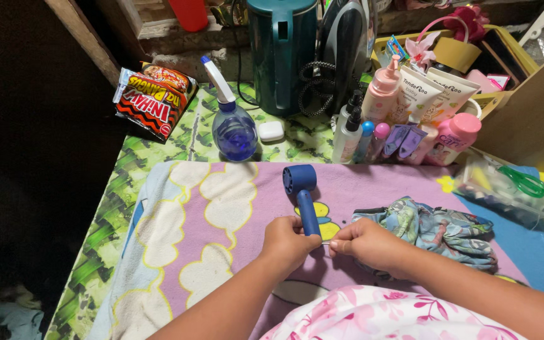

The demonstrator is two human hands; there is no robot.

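On the patterned cloth (215,208) that covers the table, near its middle, lies a small dark-blue handheld device (304,195), its round head pointing away from me and its straight handle pointing toward my body. My left hand (289,242) is curled into a loose fist at the lower end of that handle, thumb side touching it; my right hand (368,242) sits just beside, fingertips pinched together on something thin and pale that runs between the two hands, too small to identify. The hands are thus close together, both closed, meeting at the base of the handle. Just to the right of my right hand rests a crumpled floral garment (439,230), touching the cloth and well clear of the device. Behind the cloth stand a blue spray bottle (233,126), a small white bar-like object (271,131), a dark green jug (283,53) and a cluster of baby-care bottles and tubes (410,113); a snack packet (155,97) lies at the far left, and green-handled scissors (527,182) rest in a clear container at the far right. Judged from this arrangement, the fine work at the handle's end is best done with the left hand steadying the device flat on the cloth while the right keeps a light, precise pinch, moving slowly so that the thin piece neither slips nor bends.
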